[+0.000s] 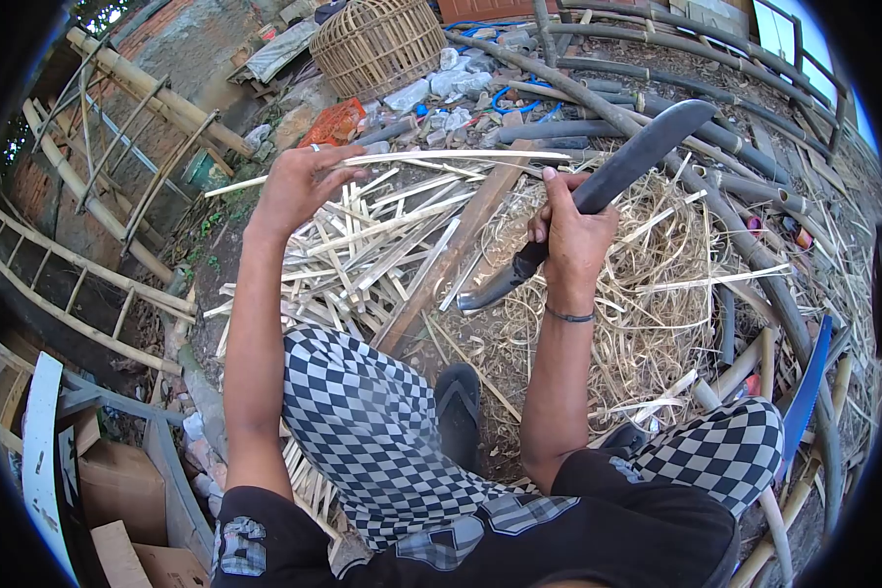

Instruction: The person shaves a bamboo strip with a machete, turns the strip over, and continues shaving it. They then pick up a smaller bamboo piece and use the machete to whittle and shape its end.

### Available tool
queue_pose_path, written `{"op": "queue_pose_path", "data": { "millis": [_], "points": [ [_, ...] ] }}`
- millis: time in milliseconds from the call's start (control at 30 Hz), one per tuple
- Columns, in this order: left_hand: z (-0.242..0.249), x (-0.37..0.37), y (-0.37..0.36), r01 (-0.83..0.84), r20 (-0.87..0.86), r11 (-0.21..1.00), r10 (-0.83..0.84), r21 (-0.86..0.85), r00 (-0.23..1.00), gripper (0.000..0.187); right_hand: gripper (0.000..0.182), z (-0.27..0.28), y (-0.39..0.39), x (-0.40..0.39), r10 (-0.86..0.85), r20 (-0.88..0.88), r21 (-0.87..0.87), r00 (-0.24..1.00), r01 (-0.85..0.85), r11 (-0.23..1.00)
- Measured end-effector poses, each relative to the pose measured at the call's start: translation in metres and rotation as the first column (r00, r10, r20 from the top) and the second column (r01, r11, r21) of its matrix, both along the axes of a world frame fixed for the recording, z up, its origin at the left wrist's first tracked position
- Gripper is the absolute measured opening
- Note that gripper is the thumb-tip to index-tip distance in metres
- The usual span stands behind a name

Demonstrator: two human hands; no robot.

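A thin pale bamboo strip (441, 155) lies roughly level across the view, above a pile of cut strips (363, 240). My left hand (304, 186) pinches it near its left part, with one end sticking out past the hand. My right hand (573, 230) is wrapped round a large machete (647, 152); its dark blade points up and right, and its curved handle end comes out below left. The strip's right end is close to my right thumb and fingertips; whether they touch it cannot be made out.
A wooden plank (461, 250) slants through the strips. Curly shavings (657, 294) cover the ground at right. A blue saw (808, 397) stands at far right, a woven basket (379, 49) at the back, bamboo ladders (78, 279) at left, cardboard boxes (120, 490) at lower left.
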State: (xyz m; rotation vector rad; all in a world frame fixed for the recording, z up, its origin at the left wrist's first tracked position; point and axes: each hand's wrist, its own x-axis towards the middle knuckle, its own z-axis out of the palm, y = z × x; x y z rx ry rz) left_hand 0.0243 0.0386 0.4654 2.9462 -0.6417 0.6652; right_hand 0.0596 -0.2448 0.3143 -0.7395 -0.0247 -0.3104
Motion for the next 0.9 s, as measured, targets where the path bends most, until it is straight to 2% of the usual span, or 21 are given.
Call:
{"op": "queue_pose_path", "data": {
  "millis": [67,133,200,267,400,533,600,667,833,900],
  "points": [
    [0.003,-0.003,0.009,-0.022,0.045,1.0,0.022,0.004,0.999,0.028,0.016,-0.001,0.002,0.0,0.008,0.0,0.012,1.0,-0.008,1.0],
    [0.004,-0.003,0.021,-0.015,0.086,0.993,0.025,-0.114,0.996,0.025,0.015,-0.001,0.001,0.0,0.014,0.002,0.027,1.0,-0.014,1.0],
    [0.003,-0.002,0.022,0.044,0.135,0.992,-0.027,-0.122,0.99,0.024,0.015,0.0,0.001,-0.002,0.021,0.004,0.044,1.0,-0.021,0.999],
    [0.001,-0.004,0.013,-0.161,-0.011,0.959,0.163,-0.234,0.987,0.026,0.015,0.002,0.005,-0.005,0.024,0.016,0.049,1.0,-0.024,0.999],
    [-0.014,0.016,0.026,-0.199,-0.005,0.961,0.202,-0.189,0.979,0.027,0.015,0.007,0.017,-0.014,0.052,0.04,0.007,0.998,-0.052,0.999],
    [-0.026,0.025,0.026,-0.219,-0.042,0.94,0.216,-0.26,0.976,0.027,0.013,0.008,0.03,-0.02,0.069,0.112,-0.04,0.991,-0.065,0.997],
    [-0.026,0.031,0.031,-0.227,-0.047,0.943,0.222,-0.242,0.974,0.029,0.012,0.011,0.033,-0.025,0.1,0.128,-0.029,0.987,-0.097,0.995],
    [-0.025,0.038,0.037,-0.362,-0.065,0.91,0.357,-0.204,0.932,0.039,0.012,0.014,0.036,-0.029,0.121,0.139,-0.05,0.983,-0.115,0.992],
    [-0.033,0.049,0.046,-0.363,-0.033,0.907,0.364,-0.213,0.931,0.038,0.014,0.02,0.049,-0.044,0.174,0.131,-0.146,0.976,-0.155,0.977],
    [-0.032,0.052,0.045,-0.46,-0.089,0.865,0.452,-0.201,0.888,0.038,0.014,0.02,0.055,-0.046,0.189,0.142,-0.169,0.972,-0.164,0.972]
  ]
}}
